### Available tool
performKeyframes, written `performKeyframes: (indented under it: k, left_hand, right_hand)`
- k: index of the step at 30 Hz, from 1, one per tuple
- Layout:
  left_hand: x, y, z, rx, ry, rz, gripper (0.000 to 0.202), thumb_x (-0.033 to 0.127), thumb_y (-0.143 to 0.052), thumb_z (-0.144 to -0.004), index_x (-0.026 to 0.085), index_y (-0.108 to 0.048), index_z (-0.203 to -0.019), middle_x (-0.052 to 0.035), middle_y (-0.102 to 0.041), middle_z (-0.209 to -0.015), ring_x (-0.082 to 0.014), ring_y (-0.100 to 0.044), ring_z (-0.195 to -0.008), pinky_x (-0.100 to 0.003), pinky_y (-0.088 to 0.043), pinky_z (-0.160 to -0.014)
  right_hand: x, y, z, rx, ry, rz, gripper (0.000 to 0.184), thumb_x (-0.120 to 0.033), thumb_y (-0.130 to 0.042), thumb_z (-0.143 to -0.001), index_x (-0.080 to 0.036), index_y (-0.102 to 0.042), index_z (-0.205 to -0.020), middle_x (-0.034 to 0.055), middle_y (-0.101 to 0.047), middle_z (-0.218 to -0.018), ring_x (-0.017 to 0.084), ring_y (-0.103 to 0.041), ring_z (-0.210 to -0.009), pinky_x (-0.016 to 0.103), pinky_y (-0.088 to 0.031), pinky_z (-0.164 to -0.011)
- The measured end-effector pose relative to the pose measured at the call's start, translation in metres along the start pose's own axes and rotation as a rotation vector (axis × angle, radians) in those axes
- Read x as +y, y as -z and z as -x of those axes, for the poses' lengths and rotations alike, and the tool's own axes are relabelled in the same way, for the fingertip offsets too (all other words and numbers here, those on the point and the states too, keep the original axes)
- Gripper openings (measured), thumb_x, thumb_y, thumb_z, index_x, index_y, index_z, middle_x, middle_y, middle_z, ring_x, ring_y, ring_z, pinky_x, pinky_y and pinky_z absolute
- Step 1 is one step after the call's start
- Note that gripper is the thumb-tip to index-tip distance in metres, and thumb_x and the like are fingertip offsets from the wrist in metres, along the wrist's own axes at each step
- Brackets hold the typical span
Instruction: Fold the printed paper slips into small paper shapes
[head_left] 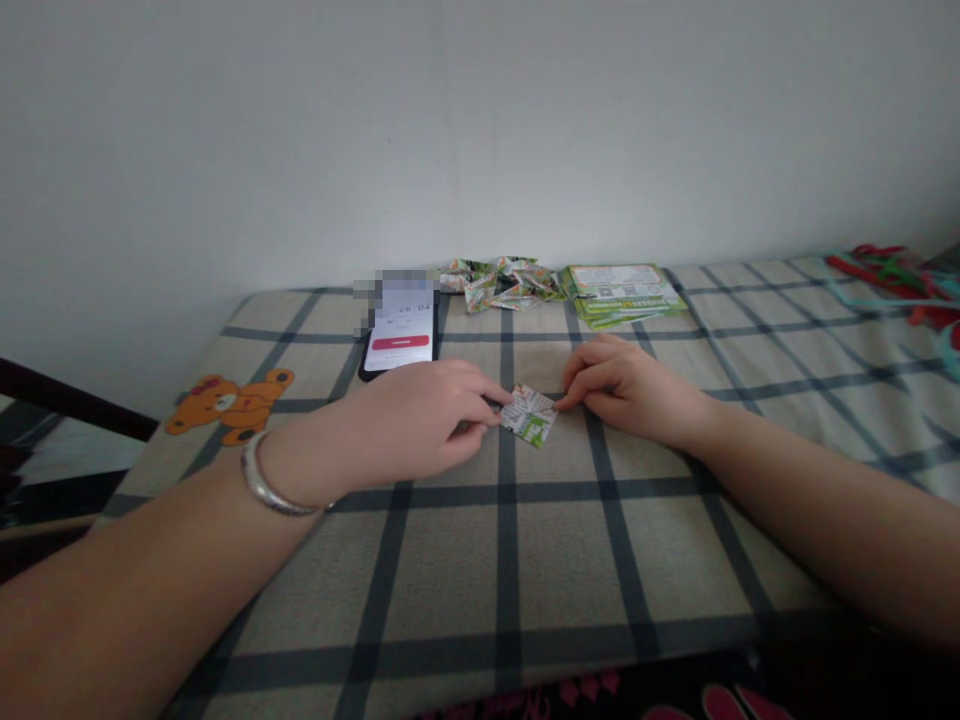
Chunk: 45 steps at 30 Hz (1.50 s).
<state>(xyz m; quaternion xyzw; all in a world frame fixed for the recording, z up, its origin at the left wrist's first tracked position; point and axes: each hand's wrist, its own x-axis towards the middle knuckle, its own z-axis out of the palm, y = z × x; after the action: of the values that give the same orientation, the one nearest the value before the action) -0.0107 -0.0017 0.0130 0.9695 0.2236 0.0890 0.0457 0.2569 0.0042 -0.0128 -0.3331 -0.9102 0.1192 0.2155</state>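
Note:
A small folded paper square [529, 415], printed in white and green, lies on the checked tablecloth with its corners pointing sideways and up. My left hand [427, 415], with a silver bangle on the wrist, has its fingertips closed at the paper's left corner. At the opposite corner, the bent fingers of my right hand [626, 388] pinch the edge. Behind them, several folded paper pieces [501, 285] form a cluster near the wall. To their right sits a stack of printed green-and-white leaflets [624, 292].
A phone [401, 335] with a lit screen stands just beyond my left hand. An orange bear cutout [229, 405] lies on the cloth at left. Red and green items in a light blue container [892, 280] are at far right. The wall [480, 130] bounds the table's back.

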Motion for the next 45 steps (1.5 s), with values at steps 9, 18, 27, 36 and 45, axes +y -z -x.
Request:
performKeyframes:
  k: [9,18,27,36,45]
  left_hand:
    - [0.004,-0.024,-0.003,0.173,0.075,-0.122,0.02,0.026,-0.055,-0.091,0.014,-0.067,-0.08,-0.0076,-0.07,-0.093,-0.0213,-0.064,-0.091,-0.036,-0.053,-0.082]
    - [0.012,-0.024,-0.004,0.199,0.187,-0.165,0.012,0.023,-0.056,-0.09,0.014,-0.062,-0.097,-0.0064,-0.067,-0.092,-0.0228,-0.063,-0.089,-0.039,-0.053,-0.08]
    - [0.007,-0.035,-0.004,0.232,0.218,-0.112,0.039,0.022,-0.052,-0.091,0.011,-0.055,-0.128,-0.0137,-0.056,-0.12,-0.0258,-0.054,-0.113,-0.044,-0.047,-0.099]
    - [0.006,-0.031,-0.005,0.238,0.231,0.059,0.026,0.027,-0.059,-0.088,0.013,-0.061,-0.11,-0.0102,-0.059,-0.117,-0.0245,-0.052,-0.114,-0.043,-0.043,-0.103]
    - [0.003,-0.028,-0.01,0.31,0.315,0.302,0.007,0.024,-0.067,-0.082,0.018,-0.066,-0.085,-0.0021,-0.067,-0.091,-0.0185,-0.059,-0.094,-0.037,-0.046,-0.089]
  right_hand:
    - [-0.014,-0.006,-0.004,0.133,-0.094,0.062,0.023,-0.007,-0.054,-0.078,-0.019,-0.072,-0.088,0.0044,-0.069,-0.093,0.02,-0.059,-0.092,0.037,-0.046,-0.088]
    - [-0.017,-0.007,-0.005,0.107,-0.003,0.168,0.011,-0.026,-0.063,-0.084,-0.019,-0.071,-0.09,0.0081,-0.067,-0.112,0.024,-0.057,-0.107,0.041,-0.044,-0.098]
    - [-0.019,-0.009,-0.006,0.104,0.06,0.182,0.01,-0.02,-0.063,-0.083,-0.019,-0.07,-0.09,0.008,-0.066,-0.116,0.024,-0.055,-0.112,0.042,-0.044,-0.1]
    - [-0.018,-0.009,-0.005,0.094,0.068,0.182,0.011,-0.022,-0.063,-0.083,-0.02,-0.07,-0.092,0.0085,-0.065,-0.117,0.025,-0.055,-0.114,0.045,-0.044,-0.099]
    - [-0.019,-0.006,-0.004,0.083,0.055,0.153,0.012,-0.027,-0.063,-0.086,-0.02,-0.071,-0.09,0.0084,-0.065,-0.117,0.024,-0.056,-0.112,0.042,-0.045,-0.098]
